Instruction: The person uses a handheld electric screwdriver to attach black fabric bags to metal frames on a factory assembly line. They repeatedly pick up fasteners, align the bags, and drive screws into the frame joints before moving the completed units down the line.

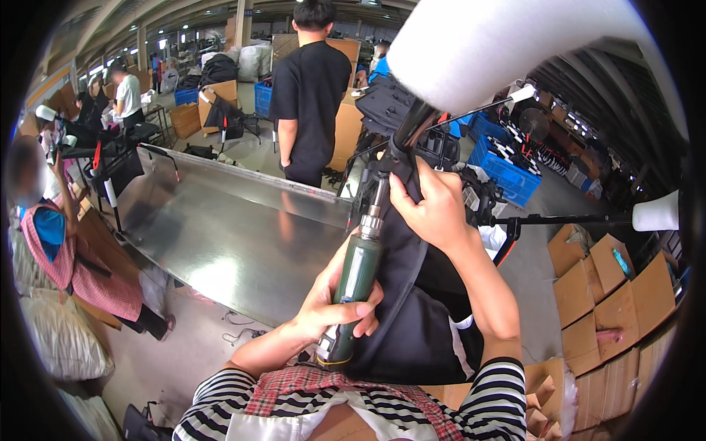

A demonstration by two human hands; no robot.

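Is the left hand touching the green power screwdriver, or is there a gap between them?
Touching. The head view shows the left hand wrapped around the green power screwdriver, fingers closed over its body.

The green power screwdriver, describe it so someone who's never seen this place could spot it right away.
Start at the big shiny metal table; just off its near right corner, the left hand grips the green power screwdriver. It is a slim dark green cylinder with a silver chuck pointing up into black fabric, the only green tool among black parts.
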